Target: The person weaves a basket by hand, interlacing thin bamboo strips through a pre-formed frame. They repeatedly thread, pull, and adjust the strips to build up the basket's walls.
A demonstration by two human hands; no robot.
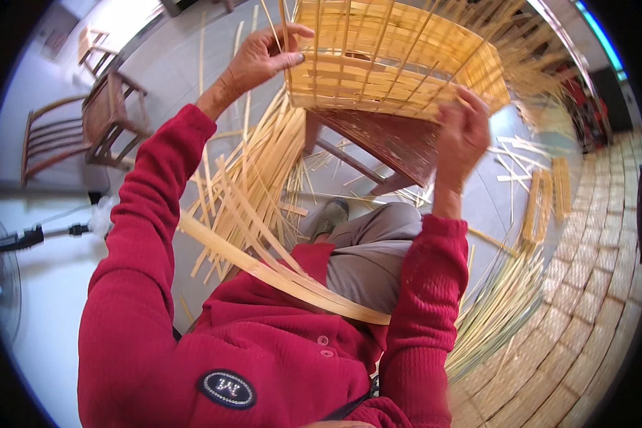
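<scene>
A partly woven bamboo basket (378, 71) rests on a worn reddish-brown wooden stool (385, 139) in front of me, with thin upright stakes rising from its sides. My left hand (260, 60) is at the basket's left corner, thumb and fingers closed round a thin stake there. Against the near right side of the weave, my right hand (465, 135) has its fingers bent together. It is slightly blurred, and what lies between its fingertips is hidden. A wide bamboo strip (285, 274) curves across my lap.
A pile of loose bamboo strips (253, 164) lies on the floor at left. More thin strips (502, 307) are bundled at right, beside stacked woven pieces (584, 278). A wooden chair (85, 128) stands at far left, near a fan (7, 271).
</scene>
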